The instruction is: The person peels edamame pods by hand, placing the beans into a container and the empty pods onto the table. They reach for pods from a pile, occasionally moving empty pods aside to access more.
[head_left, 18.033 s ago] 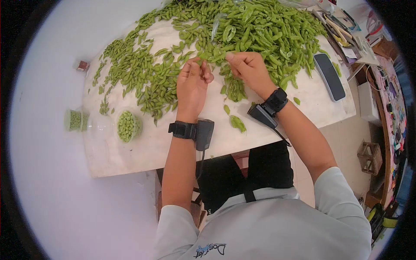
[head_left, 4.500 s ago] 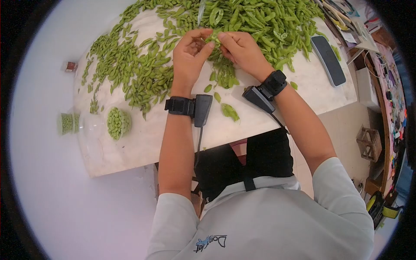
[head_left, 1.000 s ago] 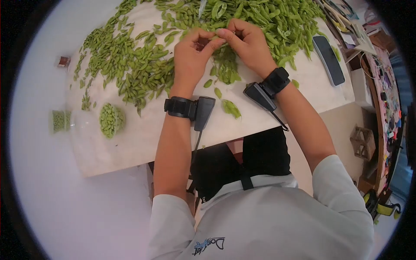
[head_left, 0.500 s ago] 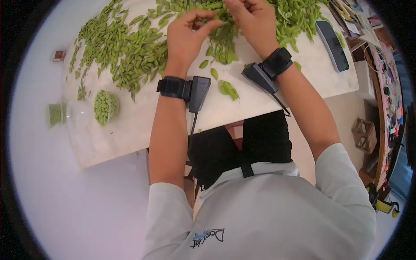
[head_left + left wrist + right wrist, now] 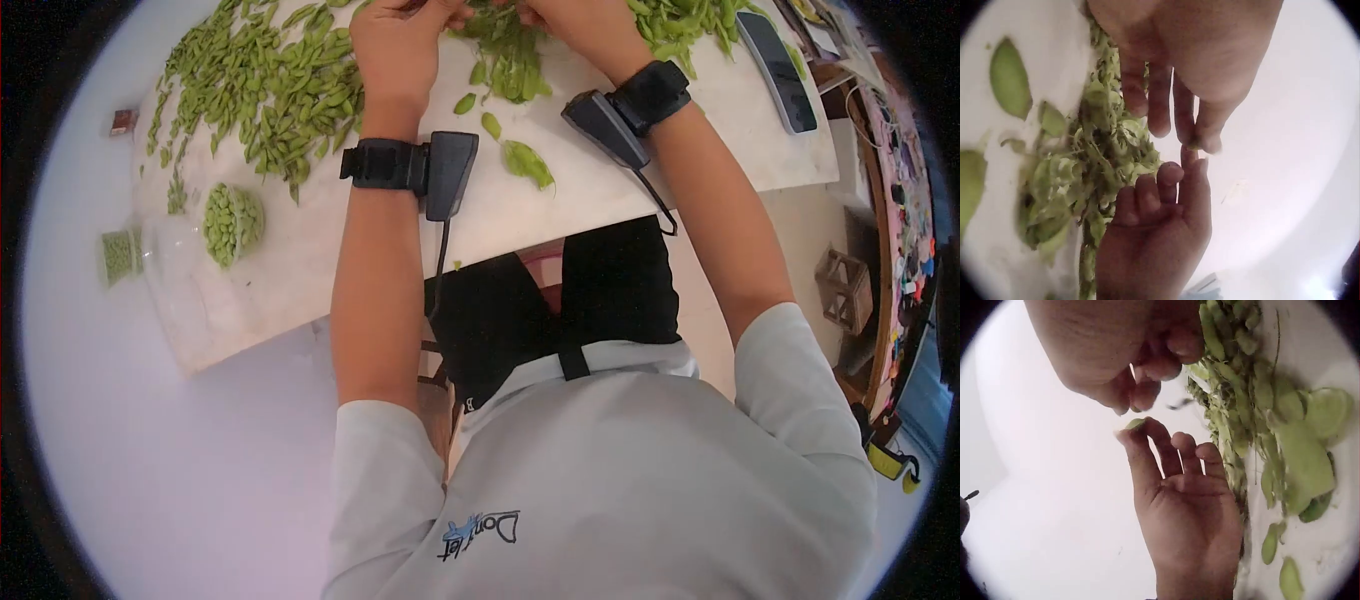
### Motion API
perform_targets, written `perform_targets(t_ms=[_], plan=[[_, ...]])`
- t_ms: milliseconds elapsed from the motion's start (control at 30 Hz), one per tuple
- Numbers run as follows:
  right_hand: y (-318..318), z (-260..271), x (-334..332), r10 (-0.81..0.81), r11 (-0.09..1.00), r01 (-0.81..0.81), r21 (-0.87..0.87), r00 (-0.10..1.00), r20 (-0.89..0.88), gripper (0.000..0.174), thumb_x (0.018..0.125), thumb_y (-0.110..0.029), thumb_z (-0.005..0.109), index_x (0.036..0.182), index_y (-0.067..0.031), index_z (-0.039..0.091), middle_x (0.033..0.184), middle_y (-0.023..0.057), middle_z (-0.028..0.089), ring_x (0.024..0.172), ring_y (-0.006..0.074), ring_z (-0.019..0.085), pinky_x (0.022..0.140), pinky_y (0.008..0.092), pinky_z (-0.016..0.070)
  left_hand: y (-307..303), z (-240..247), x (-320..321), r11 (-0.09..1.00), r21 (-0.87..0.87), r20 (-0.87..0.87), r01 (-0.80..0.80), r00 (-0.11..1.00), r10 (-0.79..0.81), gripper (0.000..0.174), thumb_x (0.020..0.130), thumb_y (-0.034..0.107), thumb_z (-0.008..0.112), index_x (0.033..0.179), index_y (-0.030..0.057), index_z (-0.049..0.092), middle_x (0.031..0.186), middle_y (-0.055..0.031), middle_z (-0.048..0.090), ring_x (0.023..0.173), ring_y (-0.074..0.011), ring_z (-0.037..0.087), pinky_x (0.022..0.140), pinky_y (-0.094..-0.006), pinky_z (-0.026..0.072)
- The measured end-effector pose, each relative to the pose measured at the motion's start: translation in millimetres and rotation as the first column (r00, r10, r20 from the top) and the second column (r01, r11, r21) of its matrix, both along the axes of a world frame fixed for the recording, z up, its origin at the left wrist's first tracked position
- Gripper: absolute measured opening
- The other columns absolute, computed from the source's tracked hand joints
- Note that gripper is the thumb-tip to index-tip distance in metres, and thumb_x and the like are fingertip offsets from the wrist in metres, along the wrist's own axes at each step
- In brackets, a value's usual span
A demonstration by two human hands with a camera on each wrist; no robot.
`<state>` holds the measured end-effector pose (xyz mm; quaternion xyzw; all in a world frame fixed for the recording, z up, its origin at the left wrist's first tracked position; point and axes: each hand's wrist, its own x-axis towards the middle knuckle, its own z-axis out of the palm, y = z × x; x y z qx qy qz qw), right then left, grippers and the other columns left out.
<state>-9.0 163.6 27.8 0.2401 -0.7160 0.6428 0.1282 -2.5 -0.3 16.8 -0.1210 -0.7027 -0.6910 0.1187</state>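
Both hands are at the top edge of the head view, over the pods, and their fingertips are partly cut off there. My left hand [image 5: 395, 55] pinches a small green soybean pod [image 5: 1137, 424] between thumb and index finger, with its other fingers half bent. Just across from it is my right hand [image 5: 590, 35]. In the right wrist view its thumb and index tips are close to the pod and slightly apart, with nothing seen between them. Its other fingers are loosely curled. A small blurred dark bit [image 5: 1180, 404] shows beside the right fingers. Pale split shells [image 5: 1057, 187] lie heaped below the hands.
Many whole pods [image 5: 290, 100] spread across the left of the white table [image 5: 300, 270]. A clear cup of shelled beans [image 5: 232, 225] stands front left, with another cup of beans [image 5: 120, 256] by the wall. A phone [image 5: 777, 72] lies right. Loose shells [image 5: 525, 165] lie near the front edge.
The head view has shifted, so hands and pods sit higher in it. A second ago the thumbs met; the right hand then lifted away and is now beside the left hand again.
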Motion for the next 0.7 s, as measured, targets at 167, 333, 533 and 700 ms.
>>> perform_targets(t_ms=[167, 333, 533, 700], plan=[[5, 7, 3, 0.068, 0.996, -0.078, 0.051, 0.984, 0.162, 0.019, 0.089, -0.017, 0.059, 0.085, -0.0001, 0.068, 0.063, 0.0008, 0.061, 0.050, 0.0044, 0.051, 0.045, 0.0202, 0.0394, 2, 3, -2, 0.994, 0.097, 0.056, 0.043, 0.997, -0.048, 0.020, 0.086, 0.018, 0.066, 0.090, -0.0014, 0.065, 0.076, -0.0048, 0.063, 0.065, -0.0110, 0.057, 0.062, -0.0256, 0.0461], [4, 8, 4, 0.104, 0.994, -0.105, -0.004, 0.975, 0.198, 0.021, 0.089, -0.017, 0.060, 0.080, -0.0009, 0.068, 0.060, -0.0002, 0.060, 0.049, 0.0041, 0.051, 0.044, 0.0197, 0.0390, 2, 7, -1, 0.990, 0.100, 0.045, 0.102, 0.993, -0.107, 0.018, 0.086, 0.019, 0.066, 0.085, 0.0004, 0.064, 0.074, -0.0062, 0.065, 0.064, -0.0119, 0.058, 0.062, -0.0256, 0.0469], [4, 4, 1, 0.164, 0.986, -0.166, 0.000, 0.972, 0.168, 0.021, 0.088, -0.016, 0.059, 0.075, -0.0006, 0.066, 0.061, 0.0007, 0.061, 0.049, 0.0040, 0.050, 0.045, 0.0206, 0.0396, -3, 9, 1, 0.985, 0.082, 0.039, 0.153, 0.987, -0.157, 0.017, 0.086, 0.017, 0.065, 0.082, 0.0010, 0.065, 0.072, -0.0067, 0.064, 0.064, -0.0125, 0.059, 0.062, -0.0255, 0.0471], [0, 11, 10, 0.038, 0.989, -0.059, 0.134, 0.988, 0.153, 0.023, 0.087, -0.013, 0.056, 0.070, 0.0003, 0.062, 0.057, 0.0002, 0.057, 0.050, 0.0039, 0.047, 0.046, 0.0225, 0.0391, -3, 3, 0, 0.990, 0.040, 0.021, 0.133, 0.991, -0.134, 0.017, 0.087, 0.016, 0.064, 0.082, -0.0003, 0.065, 0.073, -0.0066, 0.064, 0.064, -0.0129, 0.059, 0.062, -0.0263, 0.0480]])
